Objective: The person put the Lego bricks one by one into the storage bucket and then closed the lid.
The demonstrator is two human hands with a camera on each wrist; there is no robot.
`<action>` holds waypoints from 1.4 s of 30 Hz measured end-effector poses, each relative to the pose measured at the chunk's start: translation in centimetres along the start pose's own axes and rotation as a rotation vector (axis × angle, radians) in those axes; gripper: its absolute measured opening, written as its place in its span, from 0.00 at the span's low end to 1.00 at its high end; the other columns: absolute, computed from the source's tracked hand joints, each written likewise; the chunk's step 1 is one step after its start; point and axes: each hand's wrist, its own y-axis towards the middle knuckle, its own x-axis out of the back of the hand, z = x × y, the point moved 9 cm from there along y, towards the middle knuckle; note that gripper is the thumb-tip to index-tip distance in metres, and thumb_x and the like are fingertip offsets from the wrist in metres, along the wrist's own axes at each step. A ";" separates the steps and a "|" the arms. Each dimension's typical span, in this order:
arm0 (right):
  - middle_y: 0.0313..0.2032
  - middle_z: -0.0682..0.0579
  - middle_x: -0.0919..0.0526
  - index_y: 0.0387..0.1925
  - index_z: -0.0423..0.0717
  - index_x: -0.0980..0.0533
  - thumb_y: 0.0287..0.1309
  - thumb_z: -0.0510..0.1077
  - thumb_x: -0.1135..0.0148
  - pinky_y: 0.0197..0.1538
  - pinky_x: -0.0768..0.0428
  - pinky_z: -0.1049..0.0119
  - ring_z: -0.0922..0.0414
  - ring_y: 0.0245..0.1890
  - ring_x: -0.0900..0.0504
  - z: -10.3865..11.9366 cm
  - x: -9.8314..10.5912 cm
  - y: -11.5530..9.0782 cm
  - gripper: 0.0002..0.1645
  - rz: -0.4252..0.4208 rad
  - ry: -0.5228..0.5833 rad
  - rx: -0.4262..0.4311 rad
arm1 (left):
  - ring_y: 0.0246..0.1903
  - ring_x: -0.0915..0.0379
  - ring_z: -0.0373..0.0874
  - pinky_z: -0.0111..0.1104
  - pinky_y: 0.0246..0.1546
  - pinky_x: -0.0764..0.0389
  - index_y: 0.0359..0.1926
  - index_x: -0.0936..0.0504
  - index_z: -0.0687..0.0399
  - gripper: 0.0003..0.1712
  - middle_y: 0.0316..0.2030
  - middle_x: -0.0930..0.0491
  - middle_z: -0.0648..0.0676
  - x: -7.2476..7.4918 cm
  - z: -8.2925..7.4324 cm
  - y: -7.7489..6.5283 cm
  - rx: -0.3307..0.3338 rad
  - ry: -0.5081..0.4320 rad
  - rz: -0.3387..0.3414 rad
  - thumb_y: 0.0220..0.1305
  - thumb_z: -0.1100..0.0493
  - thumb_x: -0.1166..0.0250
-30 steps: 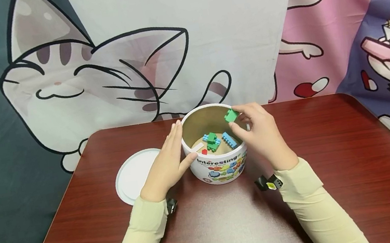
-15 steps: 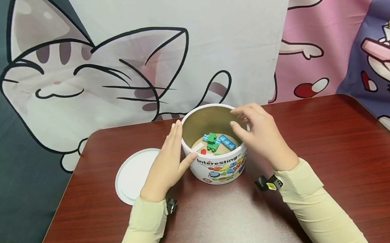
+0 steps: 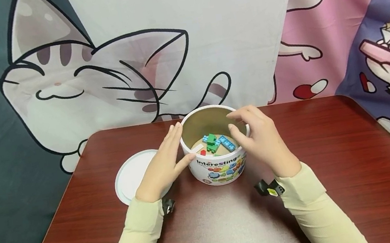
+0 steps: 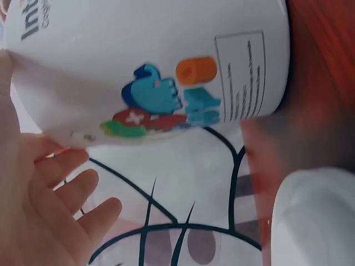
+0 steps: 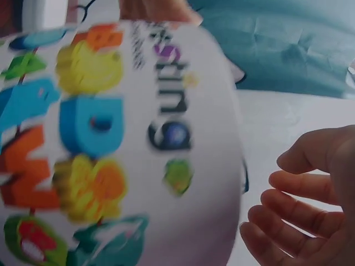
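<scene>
A white round bucket (image 3: 221, 170) printed with "Interesting" stands on the table in the head view. Inside lie a green block (image 3: 211, 139) on other blocks, a long blue block (image 3: 227, 143), a red block (image 3: 203, 152) and a white piece (image 3: 197, 148); the near wall hides part of the floor. My left hand (image 3: 163, 164) rests along the left rim, its fingers extended. Over the right rim hovers my right hand (image 3: 262, 141), fingers loosely bent and nothing between them. The right wrist view has the right hand (image 5: 310, 205) beside the bucket's wall (image 5: 216, 155), a gap separating them.
On the left, partly behind my left hand, a white round lid (image 3: 131, 175) lies on the red-brown table (image 3: 338, 167). A cloth with a cartoon cat (image 3: 57, 87) hangs behind the table's far edge.
The right hand has let go of a green block, which dropped into the bucket. The long blue block has turned over and shifted slightly left. The left hand keeps its place at the rim.
</scene>
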 end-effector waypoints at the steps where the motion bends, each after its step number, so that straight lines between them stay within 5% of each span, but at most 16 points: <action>1: 0.42 0.46 0.17 0.46 0.39 0.17 0.59 0.35 0.33 0.49 0.20 0.62 0.52 0.42 0.19 0.4 0.0 0.0 0.12 -0.002 0.006 0.015 | 0.79 0.60 0.48 0.49 0.76 0.46 0.81 0.52 0.53 0.49 0.80 0.52 0.53 0.4 0.0 0.0 -0.015 0.007 -0.023 0.72 0.37 0.41; 6: 0.41 0.47 0.17 0.45 0.38 0.17 0.58 0.34 0.34 0.51 0.22 0.70 0.52 0.41 0.19 2.8 -0.1 -0.2 0.12 -0.006 0.070 0.101 | 0.75 0.46 0.54 0.52 0.73 0.40 0.79 0.43 0.52 0.45 0.77 0.43 0.59 3.4 0.2 -0.5 -0.084 0.047 -0.214 0.70 0.44 0.35; 10: 0.42 0.50 0.16 0.44 0.39 0.17 0.57 0.33 0.35 0.51 0.22 0.71 0.55 0.43 0.18 4.7 -0.9 -0.6 0.12 0.013 0.140 0.135 | 0.73 0.41 0.57 0.54 0.72 0.38 0.76 0.37 0.54 0.41 0.74 0.38 0.59 5.9 1.2 -1.2 -0.056 0.062 -0.322 0.68 0.49 0.33; 19: 0.42 0.54 0.17 0.45 0.44 0.18 0.58 0.33 0.36 0.45 0.17 0.63 0.58 0.40 0.20 8.3 -3.9 -2.2 0.13 0.161 0.271 0.144 | 0.69 0.39 0.65 0.59 0.68 0.36 0.72 0.32 0.59 0.33 0.71 0.34 0.61 9.2 5.1 -2.8 0.139 0.121 -0.326 0.72 0.52 0.37; 23: 0.41 0.56 0.17 0.46 0.46 0.18 0.59 0.35 0.35 0.45 0.18 0.65 0.61 0.40 0.21 8.9 -6.2 -3.1 0.12 0.274 0.321 0.115 | 0.68 0.40 0.67 0.61 0.67 0.37 0.71 0.30 0.62 0.31 0.70 0.33 0.64 9.0 7.9 -3.4 0.248 0.146 -0.250 0.74 0.51 0.40; 29: 0.39 0.54 0.18 0.46 0.45 0.19 0.60 0.36 0.36 0.44 0.18 0.70 0.61 0.38 0.20 8.3 -11.1 -5.1 0.12 0.444 0.378 -0.011 | 0.71 0.49 0.74 0.59 0.73 0.48 0.72 0.39 0.75 0.36 0.69 0.37 0.76 7.2 11.7 -4.6 0.405 0.140 0.012 0.76 0.52 0.45; 34: 0.41 0.50 0.19 0.49 0.41 0.20 0.61 0.37 0.37 0.47 0.18 0.70 0.58 0.41 0.20 6.8 -15.1 -7.0 0.14 0.571 0.406 -0.134 | 0.69 0.47 0.75 0.63 0.69 0.42 0.72 0.43 0.79 0.40 0.69 0.41 0.80 6.2 13.8 -6.0 0.525 0.102 0.156 0.76 0.49 0.47; 42: 0.52 0.42 0.16 0.54 0.35 0.21 0.59 0.35 0.38 0.42 0.18 0.73 0.59 0.41 0.14 4.3 -19.6 -9.7 0.20 0.686 0.599 -0.499 | 0.68 0.44 0.75 0.62 0.67 0.37 0.71 0.44 0.83 0.43 0.68 0.42 0.81 4.7 15.0 -7.6 0.642 0.057 0.323 0.76 0.46 0.48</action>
